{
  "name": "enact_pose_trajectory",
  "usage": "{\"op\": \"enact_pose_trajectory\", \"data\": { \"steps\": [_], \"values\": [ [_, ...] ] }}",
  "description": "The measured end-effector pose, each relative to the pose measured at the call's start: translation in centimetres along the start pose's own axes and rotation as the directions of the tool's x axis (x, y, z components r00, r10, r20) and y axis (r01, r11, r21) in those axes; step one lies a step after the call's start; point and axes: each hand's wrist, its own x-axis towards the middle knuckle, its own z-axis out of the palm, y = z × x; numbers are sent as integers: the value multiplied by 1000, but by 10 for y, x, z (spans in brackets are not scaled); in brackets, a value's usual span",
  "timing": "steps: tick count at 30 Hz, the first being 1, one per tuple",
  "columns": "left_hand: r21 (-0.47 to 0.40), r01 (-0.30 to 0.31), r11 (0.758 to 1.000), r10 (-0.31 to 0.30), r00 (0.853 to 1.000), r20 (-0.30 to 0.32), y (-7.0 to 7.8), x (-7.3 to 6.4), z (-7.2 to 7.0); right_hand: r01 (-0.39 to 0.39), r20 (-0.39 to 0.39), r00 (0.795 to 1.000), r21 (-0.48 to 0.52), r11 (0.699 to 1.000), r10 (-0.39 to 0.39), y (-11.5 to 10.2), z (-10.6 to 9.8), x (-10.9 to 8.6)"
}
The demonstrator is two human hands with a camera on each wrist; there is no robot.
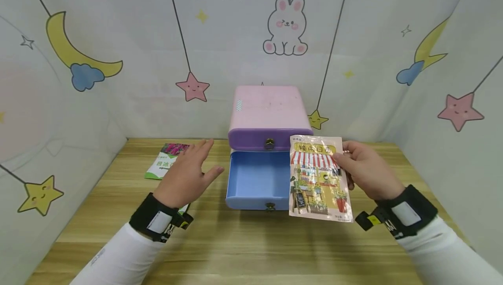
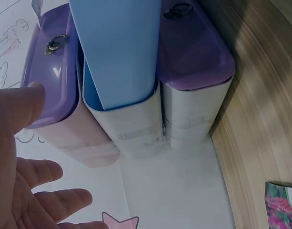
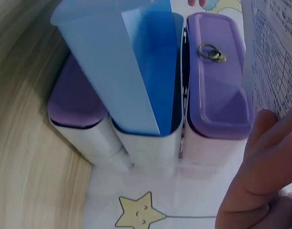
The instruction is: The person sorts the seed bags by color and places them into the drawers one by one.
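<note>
Nearest, on the bench (image 1: 243, 250), a green-and-white scrap (image 1: 183, 208) peeks from under the left wrist; its print is too small to read. The left hand (image 1: 184, 179) holds nothing, fingers and thumb spread, left of the drawers. The right hand (image 1: 369, 170) pinches the packet (image 1: 320, 189) by its right edge, thumb in front, face toward the head camera, before the right part of the pulled-out blue drawer (image 1: 257, 173).

The step in hand looks like bringing the packet to that drawer; putting it in would call for moving left and tipping it flat to clear the purple drawer (image 1: 251, 140) above.

The packet's title seems to read 矮向日葵, last character unclear; its back carries a printed table, illegible here. Beyond the left hand lies a flower packet (image 1: 160, 163), its Chinese name partly covered, 冰 perhaps among it. Farthest stands the pink cabinet (image 1: 271, 106), its lower drawer (image 2: 196, 62) shut.
</note>
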Motion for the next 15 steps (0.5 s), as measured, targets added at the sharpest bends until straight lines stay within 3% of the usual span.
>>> {"op": "enact_pose_trajectory", "data": {
  "steps": [8, 15],
  "values": [
    [-75, -73, 995, 70, 997, -32, 14, -2, -4, 27, -23, 999, -21, 999, -28, -1, 22, 11],
    [-143, -127, 982, 120, 991, -56, 28, -2, -3, 7, -14, 1000, -6, 1000, -8, -5, 38, 16]
  ]
}}
